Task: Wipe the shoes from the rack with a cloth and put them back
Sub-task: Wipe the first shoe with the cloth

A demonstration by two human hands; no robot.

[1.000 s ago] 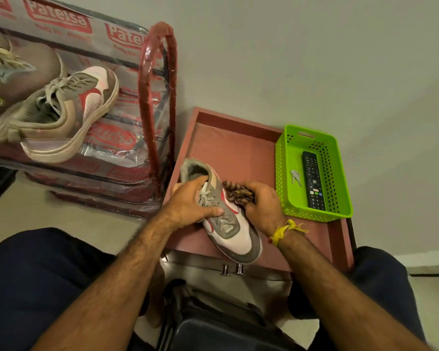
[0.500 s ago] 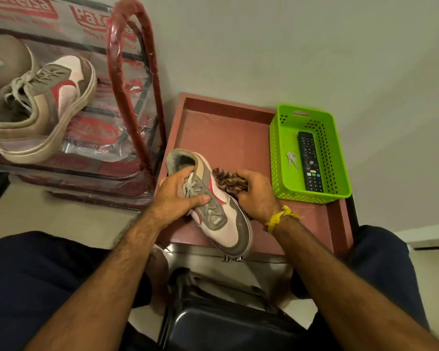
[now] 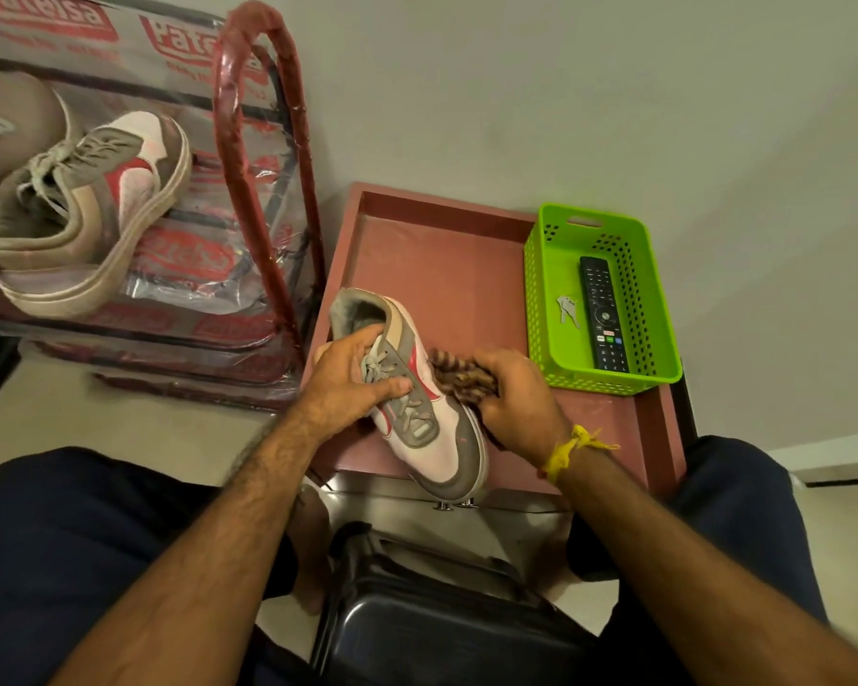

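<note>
1. Wiping under way: grey-white-red lace-up sneaker (image 3: 417,403) over the reddish-brown wooden tray (image 3: 447,250), gripped by left hand (image 3: 348,383).
2. Pressing brown striped cloth (image 3: 461,376), bunched in right hand (image 3: 516,403), against sneaker's side.
3. Needing next, probably: rubbing toe, then returning beside matching sneaker (image 3: 75,220) on plastic-wrapped red rack (image 3: 263,156), left of tray.

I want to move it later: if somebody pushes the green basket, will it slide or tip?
The green basket probably slides easily: perforated plastic, holding only a remote and a small key. It seems unlikely to tip, being low and wide.
</note>
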